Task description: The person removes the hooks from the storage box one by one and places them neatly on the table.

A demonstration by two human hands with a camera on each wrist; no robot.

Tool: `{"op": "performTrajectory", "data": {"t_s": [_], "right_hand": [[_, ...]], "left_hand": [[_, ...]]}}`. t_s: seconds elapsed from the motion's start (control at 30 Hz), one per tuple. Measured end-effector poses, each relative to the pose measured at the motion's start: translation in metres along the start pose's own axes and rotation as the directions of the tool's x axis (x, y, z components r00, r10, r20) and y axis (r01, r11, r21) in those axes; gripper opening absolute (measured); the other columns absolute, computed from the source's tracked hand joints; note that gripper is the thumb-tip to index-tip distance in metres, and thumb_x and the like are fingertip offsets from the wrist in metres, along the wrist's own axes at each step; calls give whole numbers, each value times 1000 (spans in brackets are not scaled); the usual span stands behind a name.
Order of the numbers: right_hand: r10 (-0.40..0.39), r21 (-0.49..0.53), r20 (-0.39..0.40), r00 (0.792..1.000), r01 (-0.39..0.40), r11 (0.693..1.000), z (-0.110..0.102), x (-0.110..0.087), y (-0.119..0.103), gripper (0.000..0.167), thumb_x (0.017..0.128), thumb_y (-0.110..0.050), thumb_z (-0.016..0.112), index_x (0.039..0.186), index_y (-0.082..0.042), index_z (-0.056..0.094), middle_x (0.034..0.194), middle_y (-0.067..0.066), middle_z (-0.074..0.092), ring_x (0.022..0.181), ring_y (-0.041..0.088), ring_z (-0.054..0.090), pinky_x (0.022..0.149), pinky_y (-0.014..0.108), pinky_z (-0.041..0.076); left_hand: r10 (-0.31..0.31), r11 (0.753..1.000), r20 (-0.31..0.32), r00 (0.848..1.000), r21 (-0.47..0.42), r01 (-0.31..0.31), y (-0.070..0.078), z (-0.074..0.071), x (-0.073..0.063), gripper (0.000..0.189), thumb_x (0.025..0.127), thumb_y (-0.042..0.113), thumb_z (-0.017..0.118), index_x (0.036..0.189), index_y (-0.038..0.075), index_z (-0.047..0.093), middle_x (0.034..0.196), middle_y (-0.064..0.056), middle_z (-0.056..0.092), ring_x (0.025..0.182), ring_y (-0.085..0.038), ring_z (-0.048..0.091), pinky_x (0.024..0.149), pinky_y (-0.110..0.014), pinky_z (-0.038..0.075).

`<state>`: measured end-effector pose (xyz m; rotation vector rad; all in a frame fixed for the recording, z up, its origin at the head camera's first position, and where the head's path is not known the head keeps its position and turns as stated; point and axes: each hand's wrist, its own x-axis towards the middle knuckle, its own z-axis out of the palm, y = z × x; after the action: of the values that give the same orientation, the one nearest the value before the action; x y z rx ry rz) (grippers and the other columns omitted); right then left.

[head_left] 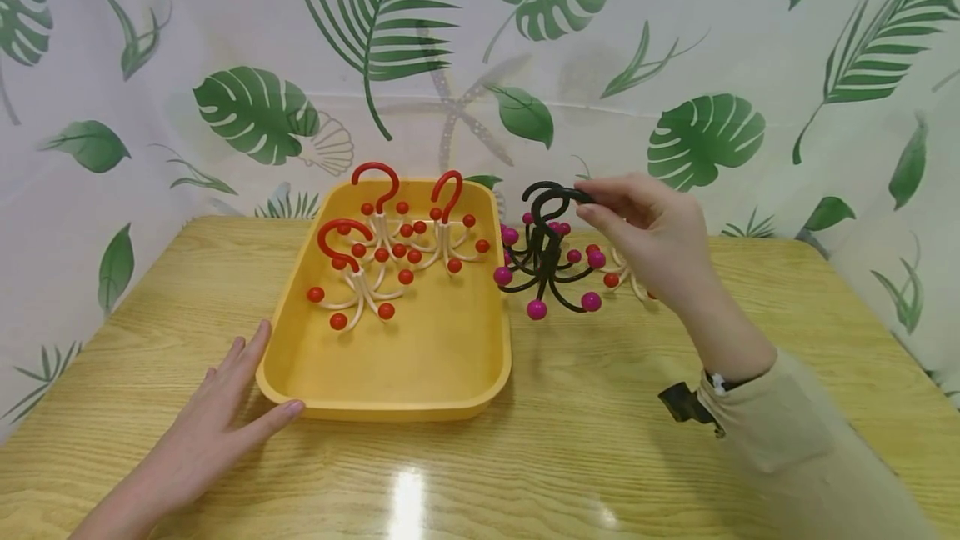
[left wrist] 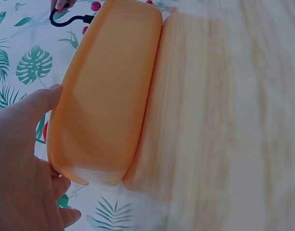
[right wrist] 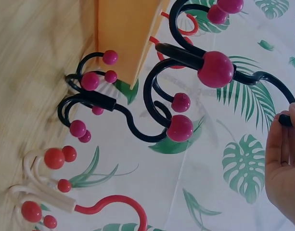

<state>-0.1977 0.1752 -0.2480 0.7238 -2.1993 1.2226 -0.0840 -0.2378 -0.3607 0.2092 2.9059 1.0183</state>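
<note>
My right hand point(head_left: 648, 232) pinches the curved end of a black multi-armed hanger hook point(head_left: 550, 257) with magenta ball tips. That hook hangs just above the table, right of the yellow tray point(head_left: 420, 365). Behind it a second black hook point(right wrist: 101, 99) stands on the table, partly hidden in the head view. My left hand point(head_left: 210, 432) rests at the tray's near left corner, thumb on the front rim and fingers spread along the left side. Inside the tray stand three cream hooks with red tops: one nearer point(head_left: 360, 282), one behind point(head_left: 381, 232), one on the right point(head_left: 444, 242).
Another cream and red hook point(right wrist: 65, 201) stands on the table to the right, partly behind my right hand in the head view. A leaf-patterned cloth point(head_left: 585, 65) hangs along the back edge of the wooden table point(head_left: 600, 432).
</note>
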Motion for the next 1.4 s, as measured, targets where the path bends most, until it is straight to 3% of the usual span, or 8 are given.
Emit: {"op": "performTrajectory", "data": {"t_s": [0.47, 0.87, 1.1, 1.4], "right_hand": [[107, -23, 49, 993, -106, 994, -10, -12, 14, 23, 85, -1, 70, 108, -1, 71, 95, 6, 70, 79, 2, 64, 67, 12, 50], [208, -93, 102, 973, -199, 976, -1, -24, 28, 25, 88, -10, 70, 112, -5, 71, 95, 10, 71, 79, 2, 64, 65, 14, 52], [191, -64, 114, 975, -185, 981, 7, -28, 39, 25, 87, -6, 70, 111, -4, 70, 94, 9, 71, 76, 10, 66, 59, 16, 51], [182, -52, 118, 976, -177, 983, 14, -32, 45, 24, 87, -5, 70, 111, -2, 70, 98, 11, 71, 79, 2, 64, 68, 15, 52]], "left_hand": [[-20, 1000, 13, 1000, -2, 20, 0, 0, 1, 92, 92, 50, 56, 154, 19, -5, 159, -16, 3, 143, -39, -5, 111, -60, -5], [-26, 1000, 18, 999, -7, 26, 0, 0, 0, 92, 92, 51, 56, 154, 20, -5, 159, -15, 3, 143, -39, -5, 111, -59, -5], [-27, 1000, 19, 999, -9, 27, 1, 0, 0, 92, 92, 51, 56, 154, 20, -5, 159, -16, 3, 143, -39, -5, 111, -59, -6], [-28, 1000, 20, 999, -11, 28, 0, 0, 0, 92, 93, 50, 56, 154, 21, -5, 159, -16, 2, 143, -39, -6, 111, -60, -6]]}}
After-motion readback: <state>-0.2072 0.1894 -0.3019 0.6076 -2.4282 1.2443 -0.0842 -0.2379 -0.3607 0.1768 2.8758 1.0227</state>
